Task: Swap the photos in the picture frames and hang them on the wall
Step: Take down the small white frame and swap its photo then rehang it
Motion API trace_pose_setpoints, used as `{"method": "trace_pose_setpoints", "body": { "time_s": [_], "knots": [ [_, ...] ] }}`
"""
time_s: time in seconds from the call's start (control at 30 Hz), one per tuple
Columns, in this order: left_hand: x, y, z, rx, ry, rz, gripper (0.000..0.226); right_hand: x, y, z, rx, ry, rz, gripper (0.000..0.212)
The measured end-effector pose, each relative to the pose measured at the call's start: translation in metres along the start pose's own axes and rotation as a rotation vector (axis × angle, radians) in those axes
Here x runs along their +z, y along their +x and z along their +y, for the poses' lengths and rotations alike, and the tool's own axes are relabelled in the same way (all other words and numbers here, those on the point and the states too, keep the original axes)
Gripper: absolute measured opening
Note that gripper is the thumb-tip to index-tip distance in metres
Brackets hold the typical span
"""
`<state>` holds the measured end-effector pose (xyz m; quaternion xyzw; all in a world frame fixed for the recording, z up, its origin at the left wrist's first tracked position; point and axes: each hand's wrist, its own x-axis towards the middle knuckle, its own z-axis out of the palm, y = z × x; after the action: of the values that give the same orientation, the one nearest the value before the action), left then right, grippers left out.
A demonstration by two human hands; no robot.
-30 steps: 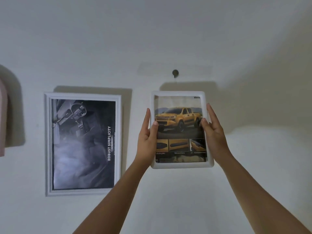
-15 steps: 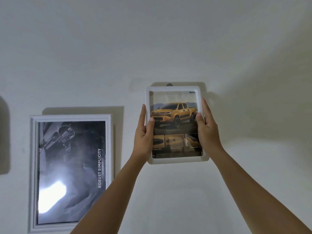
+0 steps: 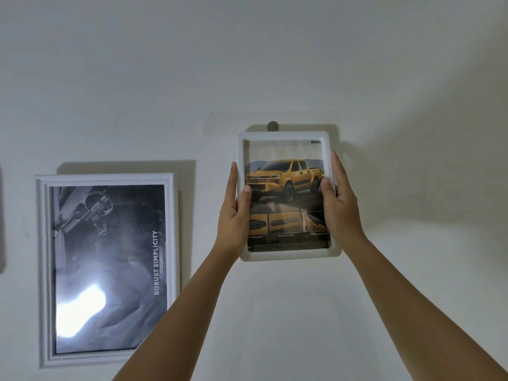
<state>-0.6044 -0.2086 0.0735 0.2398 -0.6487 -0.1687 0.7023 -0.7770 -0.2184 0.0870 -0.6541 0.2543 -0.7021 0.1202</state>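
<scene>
A small white frame [image 3: 283, 136] with rounded corners holds a photo of a yellow pickup truck [image 3: 284, 179]. I hold it upright against the white wall, my left hand [image 3: 235, 215] gripping its left edge and my right hand [image 3: 341, 207] gripping its right edge. Its top edge sits just under a small round wall hook [image 3: 272, 125], whose head still shows above the frame. To the left hangs a larger white frame [image 3: 44, 270] with a dark black-and-white photo reading "ROBUST SIMPLICITY" [image 3: 110, 265], glare on its glass.
A strip of clear tape [image 3: 217, 123] lies on the wall around the hook. A dark shape [image 3: 1, 221] shows at the far left edge. The rest of the view is bare white wall.
Both hands raised the small frame from well below the hook up against it. In the last half second the hook's head reappeared above the frame's top edge. The view tilted up slightly.
</scene>
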Motion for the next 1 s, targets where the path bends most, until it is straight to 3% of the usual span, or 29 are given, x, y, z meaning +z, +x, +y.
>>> {"method": "trace_pose_setpoints", "body": {
  "time_s": [1.0],
  "knots": [
    [-0.001,-0.011,-0.004,-0.052,0.036,0.013,0.045,0.002,-0.014,0.008,-0.027,-0.016,0.047,0.048]
  ]
}}
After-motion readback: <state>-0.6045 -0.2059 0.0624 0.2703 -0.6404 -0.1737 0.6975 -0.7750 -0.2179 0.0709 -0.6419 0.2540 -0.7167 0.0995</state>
